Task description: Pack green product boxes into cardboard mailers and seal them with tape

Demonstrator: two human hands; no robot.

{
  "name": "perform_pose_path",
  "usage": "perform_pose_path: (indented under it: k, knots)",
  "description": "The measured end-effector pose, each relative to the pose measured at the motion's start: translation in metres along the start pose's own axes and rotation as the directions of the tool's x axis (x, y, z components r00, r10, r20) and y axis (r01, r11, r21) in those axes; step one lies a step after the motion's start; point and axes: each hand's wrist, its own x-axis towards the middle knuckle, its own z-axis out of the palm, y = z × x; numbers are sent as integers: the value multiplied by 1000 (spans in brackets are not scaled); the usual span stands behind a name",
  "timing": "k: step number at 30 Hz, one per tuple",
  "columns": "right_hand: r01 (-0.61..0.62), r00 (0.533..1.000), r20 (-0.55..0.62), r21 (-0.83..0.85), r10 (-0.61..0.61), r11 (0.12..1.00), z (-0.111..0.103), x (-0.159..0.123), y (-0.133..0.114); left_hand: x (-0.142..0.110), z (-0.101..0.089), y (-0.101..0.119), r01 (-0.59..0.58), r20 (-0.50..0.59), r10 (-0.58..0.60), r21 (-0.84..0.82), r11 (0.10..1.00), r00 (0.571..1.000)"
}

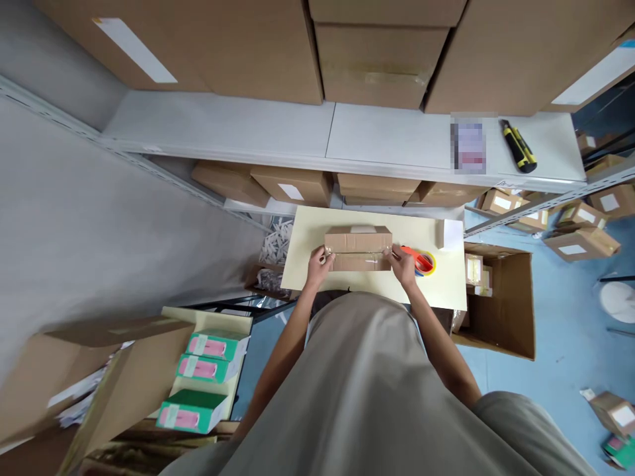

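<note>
Pinching carton (358, 262) at opposite ends with left hand (320, 266) and right hand (403, 266), apparently steadying taped seam (358, 252), back from near edge of worktop (436, 287), with tape dispenser (423, 263) handy.

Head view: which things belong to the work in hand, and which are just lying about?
Likely in the work:
- small brown cardboard box, left hand and right hand at its ends
- cream tabletop beneath it
- round red and yellow item, probably tape, nearby

Apparently just lying about:
- black and yellow utility knife on grey shelf
- green and pink cardboard boxes, lower left
</note>
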Motion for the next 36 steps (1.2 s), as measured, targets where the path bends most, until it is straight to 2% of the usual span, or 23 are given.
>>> perform_pose_path:
  k: [4,7,11,16,20,23,27,30,32,34,36]
  knots:
    - [-15,999,-47,-3,14,1000,2,-4,10,1,-4,-9,20,-57,-20,-1,1000,998]
    - [-50,999,-24,-44,49,998,12,-3,22,0,1,-19,68,-100,-70,-24,997,992]
    - [-101,994,34,-52,103,994,33,-3,45,-4,7,-38,179,-78,-183,-63,982,980]
    - [-95,989,120,119,81,988,54,-16,84,-14,5,-57,252,-38,-255,-68,965,966]
    - [-76,995,79,202,62,976,56,-28,108,-21,1,-68,305,-60,-313,-120,945,948]
    - [-70,997,56,229,59,971,57,-35,114,-27,0,-74,312,-51,-323,-151,938,945]
    - [-66,993,114,246,39,967,71,-38,108,-33,3,-77,319,24,-318,-123,940,948]
    - [-53,987,162,200,20,978,80,-36,105,-33,2,-78,273,84,-265,-97,957,960]
    - [-34,990,141,109,18,993,78,-33,106,-31,-1,-78,255,102,-248,-69,964,963]
    - [-42,999,24,-49,43,998,69,-29,109,-29,-5,-79,262,95,-257,-41,964,962]
    - [-133,985,-142,-232,102,964,56,-26,113,-26,-8,-81,269,90,-266,-24,963,960]
